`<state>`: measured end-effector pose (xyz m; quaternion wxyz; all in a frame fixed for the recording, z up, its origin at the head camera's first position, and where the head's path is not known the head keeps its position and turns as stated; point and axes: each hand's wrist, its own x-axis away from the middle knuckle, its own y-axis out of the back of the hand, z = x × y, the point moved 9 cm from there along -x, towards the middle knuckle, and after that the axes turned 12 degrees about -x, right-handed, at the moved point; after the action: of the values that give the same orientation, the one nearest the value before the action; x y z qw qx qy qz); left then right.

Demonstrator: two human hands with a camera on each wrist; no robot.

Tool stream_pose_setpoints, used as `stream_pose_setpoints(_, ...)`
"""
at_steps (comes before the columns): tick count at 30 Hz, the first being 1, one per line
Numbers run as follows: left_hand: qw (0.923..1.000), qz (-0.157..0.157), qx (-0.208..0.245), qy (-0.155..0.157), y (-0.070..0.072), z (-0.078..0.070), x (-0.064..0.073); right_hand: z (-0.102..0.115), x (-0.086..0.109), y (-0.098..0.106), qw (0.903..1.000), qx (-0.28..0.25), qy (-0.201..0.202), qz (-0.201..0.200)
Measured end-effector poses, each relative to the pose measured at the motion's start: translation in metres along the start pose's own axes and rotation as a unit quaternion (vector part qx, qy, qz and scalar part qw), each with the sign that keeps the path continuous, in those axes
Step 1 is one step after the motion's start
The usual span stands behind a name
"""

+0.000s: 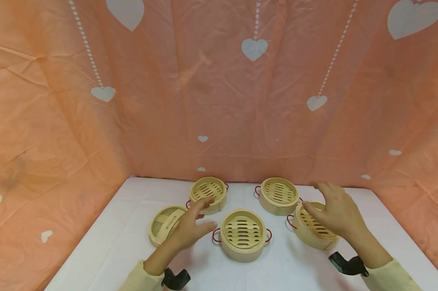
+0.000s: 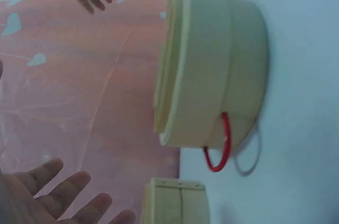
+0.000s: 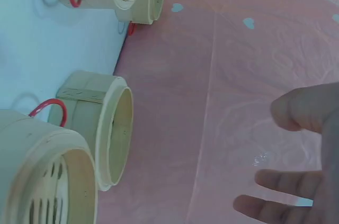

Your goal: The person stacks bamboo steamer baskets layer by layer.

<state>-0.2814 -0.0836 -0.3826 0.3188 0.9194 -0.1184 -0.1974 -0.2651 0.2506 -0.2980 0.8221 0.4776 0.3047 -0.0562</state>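
Observation:
My left hand is held in the air with fingers spread, above the round woven bamboo lid and left of the middle bamboo steamer basket. Holding nothing, my right hand hovers over the right-hand steamer basket, partly covering it from the head camera. Both steamers have slatted floors and red loop handles. In the left wrist view, the left fingers are extended beside a steamer's side wall. The right wrist view shows the right thumb and fingers apart.
Two more slatted steamer baskets stand toward the back, one at the left and one at the right. A white cloth covers the table. Behind it hangs an orange-pink curtain with white hearts.

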Motion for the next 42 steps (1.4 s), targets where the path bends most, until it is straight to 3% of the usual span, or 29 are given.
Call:
stream_pose_setpoints(13,0.9991,0.041,-0.009,0.002,-0.027,0.008,0.006,-0.025,0.024,-0.031,0.9936,-0.012,-0.072,0.086)
stream_pose_setpoints(21,0.9978,0.063,0.015,0.014,-0.041,0.011,0.008,-0.037,0.037,-0.044,0.9915,-0.017,-0.083,0.099)
stream_pose_setpoints(31,0.9973,0.071,0.010,0.016,-0.047,0.019,0.008,-0.045,0.047,-0.053,0.9888,-0.019,-0.094,0.115)
stream_pose_setpoints(42,0.9943,0.097,0.037,0.024,-0.054,0.022,0.007,-0.047,0.051,-0.058,0.9866,-0.016,-0.103,0.125)
